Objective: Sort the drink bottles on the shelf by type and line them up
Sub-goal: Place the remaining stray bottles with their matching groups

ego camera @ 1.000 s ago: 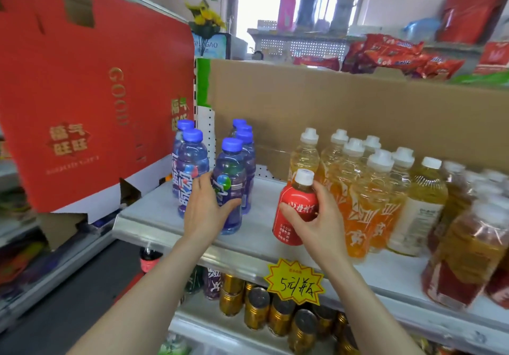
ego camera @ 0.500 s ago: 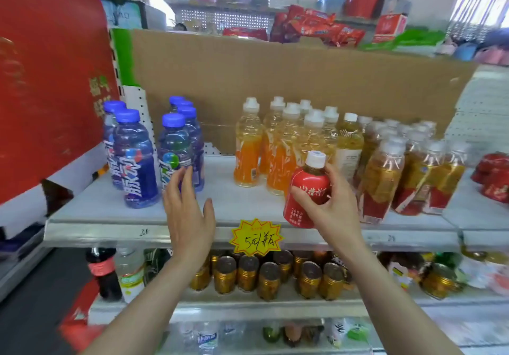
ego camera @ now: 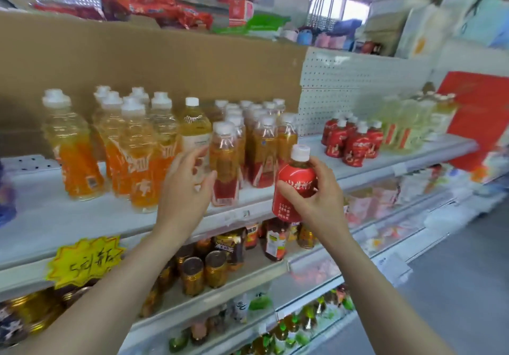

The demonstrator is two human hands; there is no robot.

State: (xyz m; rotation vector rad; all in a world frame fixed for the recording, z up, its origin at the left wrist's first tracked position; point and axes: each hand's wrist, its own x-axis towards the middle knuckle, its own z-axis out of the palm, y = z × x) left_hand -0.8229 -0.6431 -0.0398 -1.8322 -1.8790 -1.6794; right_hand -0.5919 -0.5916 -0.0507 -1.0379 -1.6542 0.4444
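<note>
My right hand (ego camera: 316,195) grips a small red bottle with a white cap (ego camera: 293,181), held in the air in front of the shelf edge (ego camera: 82,233). My left hand (ego camera: 187,186) is open, fingers spread, reaching at a pale yellow bottle with a white label (ego camera: 192,126) among the others; contact is unclear. Orange-labelled bottles (ego camera: 71,145) stand to its left, brown tea bottles with red labels (ego camera: 261,148) to its right. A cluster of matching small red bottles (ego camera: 352,139) stands farther right on the same shelf. Light yellow-green bottles (ego camera: 405,126) are beyond them.
A cardboard sheet (ego camera: 165,65) backs the shelf, then white pegboard (ego camera: 344,79). A yellow price tag (ego camera: 85,261) hangs on the shelf lip. Gold cans (ego camera: 203,272) and dark bottles fill the lower shelf. A red box (ego camera: 479,112) stands at the far right. Blue bottles are at the left edge.
The view has swung right, away from the blue bottles. My left hand let go of a blue bottle and moved to the yellow bottle. My right hand carried the red bottle rightward.
</note>
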